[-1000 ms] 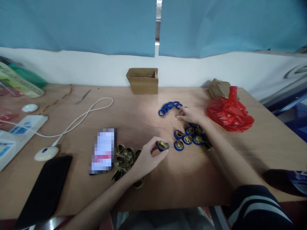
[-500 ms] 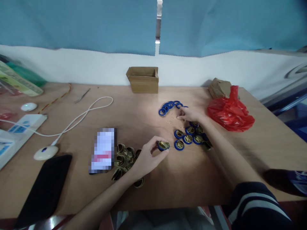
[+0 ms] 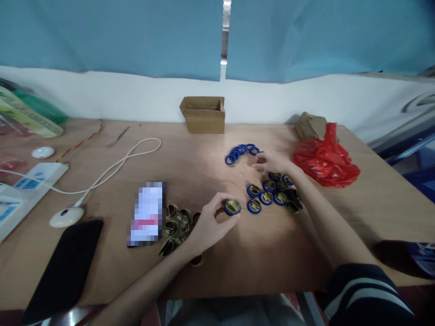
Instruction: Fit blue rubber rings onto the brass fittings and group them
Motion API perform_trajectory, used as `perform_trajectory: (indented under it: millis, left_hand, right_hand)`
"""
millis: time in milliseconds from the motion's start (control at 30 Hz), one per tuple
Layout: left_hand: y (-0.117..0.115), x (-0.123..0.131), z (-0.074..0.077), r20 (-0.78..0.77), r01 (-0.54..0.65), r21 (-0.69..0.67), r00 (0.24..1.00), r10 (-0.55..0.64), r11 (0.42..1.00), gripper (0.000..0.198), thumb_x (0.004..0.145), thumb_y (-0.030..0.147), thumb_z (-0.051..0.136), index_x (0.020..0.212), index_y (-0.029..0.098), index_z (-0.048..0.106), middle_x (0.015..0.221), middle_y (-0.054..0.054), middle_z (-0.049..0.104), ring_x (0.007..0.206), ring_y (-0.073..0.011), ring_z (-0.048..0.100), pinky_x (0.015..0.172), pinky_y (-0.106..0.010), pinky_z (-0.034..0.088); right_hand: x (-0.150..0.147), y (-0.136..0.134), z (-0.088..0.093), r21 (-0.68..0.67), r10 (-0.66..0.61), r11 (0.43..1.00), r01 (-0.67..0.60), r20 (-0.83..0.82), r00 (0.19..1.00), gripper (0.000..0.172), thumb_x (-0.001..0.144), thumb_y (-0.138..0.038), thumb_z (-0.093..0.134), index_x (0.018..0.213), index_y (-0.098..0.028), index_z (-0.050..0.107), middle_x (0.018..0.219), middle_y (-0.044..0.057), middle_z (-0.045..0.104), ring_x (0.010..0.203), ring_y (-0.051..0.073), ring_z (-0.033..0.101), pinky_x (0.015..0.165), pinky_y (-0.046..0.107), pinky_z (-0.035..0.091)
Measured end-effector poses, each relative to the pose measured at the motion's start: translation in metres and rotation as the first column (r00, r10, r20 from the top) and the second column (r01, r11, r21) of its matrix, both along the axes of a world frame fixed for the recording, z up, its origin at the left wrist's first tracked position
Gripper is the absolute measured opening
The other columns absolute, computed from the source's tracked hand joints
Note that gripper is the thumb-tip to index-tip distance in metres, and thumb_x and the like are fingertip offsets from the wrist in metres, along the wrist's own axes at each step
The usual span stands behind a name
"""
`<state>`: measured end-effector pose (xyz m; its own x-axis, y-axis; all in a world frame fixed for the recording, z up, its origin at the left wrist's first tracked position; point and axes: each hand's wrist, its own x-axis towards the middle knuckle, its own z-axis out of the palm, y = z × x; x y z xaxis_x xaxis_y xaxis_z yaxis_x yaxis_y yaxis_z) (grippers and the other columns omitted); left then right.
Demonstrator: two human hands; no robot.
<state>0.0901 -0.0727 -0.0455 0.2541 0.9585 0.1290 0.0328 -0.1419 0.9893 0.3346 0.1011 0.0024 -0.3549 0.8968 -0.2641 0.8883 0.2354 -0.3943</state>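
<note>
Golden disc [image 3: 233, 207], seemingly blue-rimmed.

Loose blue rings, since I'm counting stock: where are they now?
In the head view, loose blue rings lie right of centre, just left of the right hand, nearer than the cardboard box.

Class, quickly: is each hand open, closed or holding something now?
Left hand: closed, holding a blue-rimmed gold-coloured disc.
Right hand: beside the blue rings; grip cannot be told.
</note>
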Motion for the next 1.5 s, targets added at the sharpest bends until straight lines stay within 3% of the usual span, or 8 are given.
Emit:
perform_trajectory:
  millis: [133,200,367,500,667,933,1100,1500]
  left_hand:
    - [0.000,0.000,-0.002,-0.008,-0.070,0.040,0.998,0.070,0.997,0.034,0.083,0.014,0.070,0.114,0.022,0.059,0.116,-0.007,0.071,0.106,-0.0197,0.071,0.095,-0.034,0.056]
    - [-0.001,0.001,-0.003,-0.007,-0.107,0.070,0.994,0.108,0.992,0.038,0.082,0.014,0.071,0.117,0.023,0.058,0.121,-0.008,0.071,0.112,-0.0214,0.070,0.100,-0.036,0.055]
    - [-0.003,0.002,-0.002,0.014,-0.156,0.092,0.988,0.156,0.983,0.044,0.081,0.014,0.075,0.119,0.024,0.056,0.123,-0.009,0.072,0.118,-0.0237,0.069,0.104,-0.040,0.055]
    - [-0.004,0.001,-0.004,-0.045,-0.144,0.125,0.988,0.150,0.982,0.046,0.081,0.014,0.076,0.123,0.025,0.059,0.128,-0.009,0.072,0.119,-0.0243,0.069,0.107,-0.040,0.054]
    - [-0.004,-0.002,-0.009,-0.176,-0.177,0.263,0.958,0.227,0.949,0.053,0.083,0.015,0.076,0.131,0.027,0.060,0.129,-0.006,0.072,0.115,-0.0224,0.071,0.106,-0.039,0.056]
    - [-0.003,-0.006,-0.007,-0.205,-0.065,0.570,0.954,0.218,0.819,0.058,0.089,0.005,0.065,0.143,0.024,0.051,0.131,-0.009,0.070,0.119,-0.0214,0.068,0.104,-0.038,0.058]
    - [-0.003,-0.010,-0.008,-0.265,0.006,0.604,0.945,0.194,0.797,0.061,0.091,0.002,0.059,0.148,0.022,0.047,0.130,-0.011,0.070,0.120,-0.0213,0.068,0.101,-0.037,0.060]
    - [-0.003,-0.014,-0.009,-0.194,-0.024,0.677,0.958,0.211,0.735,0.069,0.087,0.000,0.064,0.148,0.025,0.046,0.126,-0.009,0.071,0.117,-0.0203,0.069,0.096,-0.035,0.063]
  right_hand:
    - [-0.010,-0.047,0.022,0.337,0.053,0.942,0.011,-0.179,0.982,0.025,0.093,-0.031,0.064,0.072,-0.019,0.054,0.064,0.000,0.059,0.060,0.015,0.053,0.059,0.027,0.034]
    - [-0.019,-0.080,0.030,0.376,0.063,0.924,0.067,-0.323,0.944,0.031,0.097,-0.036,0.059,0.072,-0.020,0.052,0.062,-0.001,0.056,0.059,0.014,0.050,0.059,0.027,0.035]
    - [-0.040,-0.141,0.024,-0.050,-0.051,0.999,0.023,-0.709,0.704,0.033,0.101,-0.046,0.055,0.079,-0.020,0.055,0.061,-0.005,0.048,0.052,0.010,0.042,0.049,0.023,0.030]
    - [-0.050,-0.151,-0.004,-0.417,-0.319,0.895,-0.160,-0.848,0.424,0.036,0.097,-0.052,0.060,0.081,-0.020,0.053,0.058,-0.007,0.046,0.045,0.007,0.038,0.044,0.021,0.028]
    - [-0.059,-0.151,-0.024,-0.577,-0.528,0.786,-0.223,-0.813,0.245,0.038,0.092,-0.050,0.068,0.076,-0.020,0.052,0.059,-0.008,0.045,0.045,0.006,0.037,0.039,0.019,0.025]
    - [-0.063,-0.152,-0.031,-0.614,-0.555,0.762,-0.208,-0.783,0.279,0.036,0.089,-0.050,0.072,0.078,-0.019,0.056,0.059,-0.007,0.049,0.045,0.006,0.041,0.040,0.019,0.031]
    - [-0.066,-0.154,-0.028,-0.614,-0.550,0.776,-0.145,-0.770,0.322,0.034,0.085,-0.047,0.076,0.079,-0.019,0.056,0.058,-0.007,0.054,0.041,0.005,0.042,0.039,0.019,0.030]
    - [-0.075,-0.163,-0.028,-0.531,-0.489,0.838,-0.122,-0.832,0.262,0.036,0.086,-0.046,0.075,0.076,-0.020,0.053,0.058,-0.008,0.054,0.039,0.005,0.046,0.040,0.020,0.031]
